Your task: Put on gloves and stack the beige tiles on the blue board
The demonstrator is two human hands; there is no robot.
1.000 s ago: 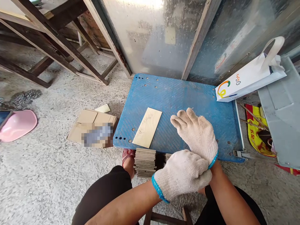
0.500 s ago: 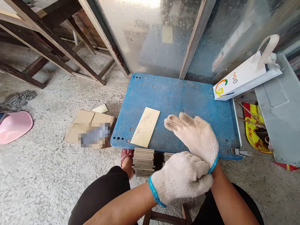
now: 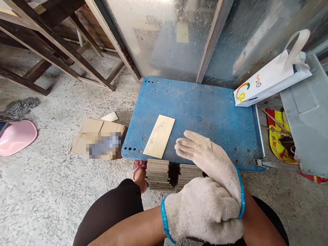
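Observation:
Both my hands wear off-white knit work gloves with blue cuffs. My left hand [image 3: 201, 208] is closed on the wrist part of the right-hand glove [image 3: 229, 174], near its blue cuff. My right hand [image 3: 207, 148] is stretched out above the blue platform [image 3: 205, 99], fingers extended to the left and holding nothing. To the left of its fingertips, a pale rectangular plate [image 3: 160, 136] with dark smudges lies on the platform. Two stacks of thin flat pieces, the left stack [image 3: 158, 174] and the right stack [image 3: 189, 172], show below the platform's near edge.
A white paper bag [image 3: 271, 80] leans over the platform's right end, beside a grey metal box [image 3: 307, 112]. Flattened cardboard [image 3: 84, 140] and a pink object [image 3: 20, 136] lie on the floor to the left. Wooden frames [image 3: 64, 48] stand at the upper left.
My left hand has moved slightly down and right, still gripping the right glove near its cuff. The right hand has turned a little, and its fingers now point farther left.

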